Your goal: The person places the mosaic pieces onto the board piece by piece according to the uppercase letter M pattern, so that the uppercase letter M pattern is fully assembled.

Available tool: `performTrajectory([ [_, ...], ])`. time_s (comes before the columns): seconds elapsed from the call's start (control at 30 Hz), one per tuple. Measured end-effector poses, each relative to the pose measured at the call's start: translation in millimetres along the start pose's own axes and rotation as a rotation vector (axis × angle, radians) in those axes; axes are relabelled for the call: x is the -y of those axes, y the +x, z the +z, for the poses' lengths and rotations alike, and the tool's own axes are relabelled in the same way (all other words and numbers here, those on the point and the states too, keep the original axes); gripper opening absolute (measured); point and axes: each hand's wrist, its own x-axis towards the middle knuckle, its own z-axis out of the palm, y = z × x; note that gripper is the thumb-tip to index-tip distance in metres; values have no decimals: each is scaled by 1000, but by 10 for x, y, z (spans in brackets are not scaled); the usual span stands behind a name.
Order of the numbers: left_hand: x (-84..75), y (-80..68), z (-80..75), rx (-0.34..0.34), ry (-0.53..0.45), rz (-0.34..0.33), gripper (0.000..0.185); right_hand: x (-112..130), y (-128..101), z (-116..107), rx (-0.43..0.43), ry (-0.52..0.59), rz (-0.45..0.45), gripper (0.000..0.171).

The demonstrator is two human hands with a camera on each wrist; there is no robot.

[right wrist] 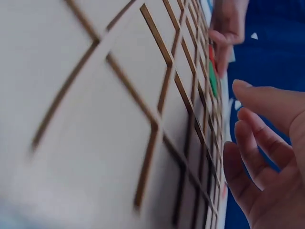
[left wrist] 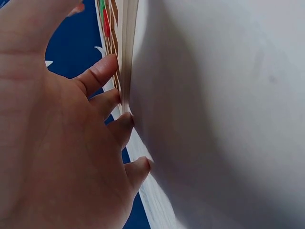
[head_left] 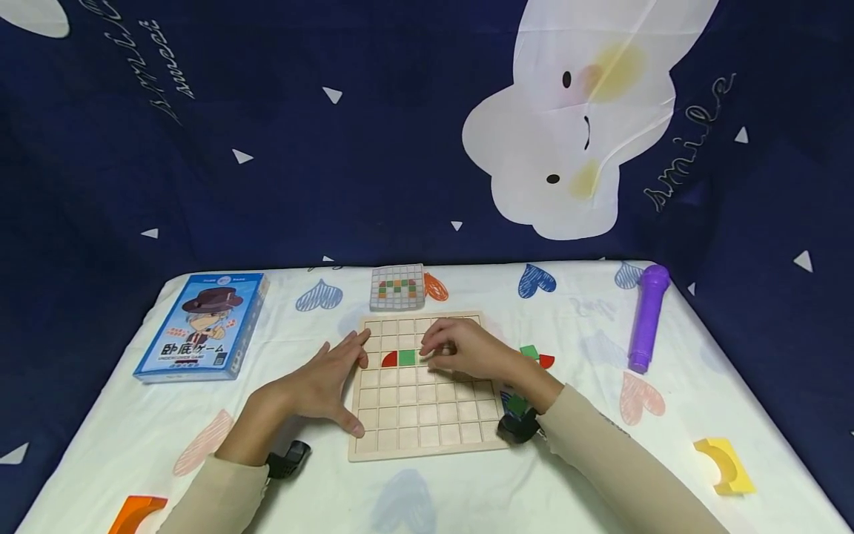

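The pale wooden board (head_left: 427,404) has a brown grid and carries a red piece (head_left: 390,360) beside a green square (head_left: 407,357). The white tablecloth (head_left: 567,475) shows blue, orange and pink hearts. Near its right edge lies a purple cylinder (head_left: 648,317); a light-blue box (head_left: 200,326) lies near its left edge.

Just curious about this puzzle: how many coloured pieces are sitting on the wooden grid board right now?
2 show: a red quarter-circle piece and a green square piece beside it, in the board's third row. The right hand covers nearby cells, so more may be hidden there.
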Motion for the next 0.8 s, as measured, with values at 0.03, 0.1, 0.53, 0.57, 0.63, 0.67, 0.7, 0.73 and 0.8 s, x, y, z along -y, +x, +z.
performTrajectory([
  [0.03,-2,-1,1,0,-3,1,99,-9,-47,-36,-2,2,2,15],
  [0.1,-2,0,5,-3,-4,2,97,-24,-145,-113,-12,11,12,17],
  [0.53,-10,-9,-1,4,-6,-11,93,-219,-717,-639,-133,-11,40,27],
  [0.57,-10,-10,-1,5,-8,-11,92,-232,-749,-670,-139,-11,45,28],
  [0.63,-12,-12,-2,8,-13,-15,92,-258,-810,-719,-145,-14,61,30],
  [0.67,-13,-12,-2,8,-14,-16,92,-269,-839,-737,-145,-10,75,30],
  [0.7,-16,-12,-3,10,-16,-18,92,-281,-868,-751,-144,-7,86,31],
  [0.73,-19,-12,-3,11,-16,-22,92,-295,-895,-759,-143,-2,98,32],
  [0.8,-23,-12,-3,14,-18,-26,92,-328,-945,-761,-140,13,120,33],
])
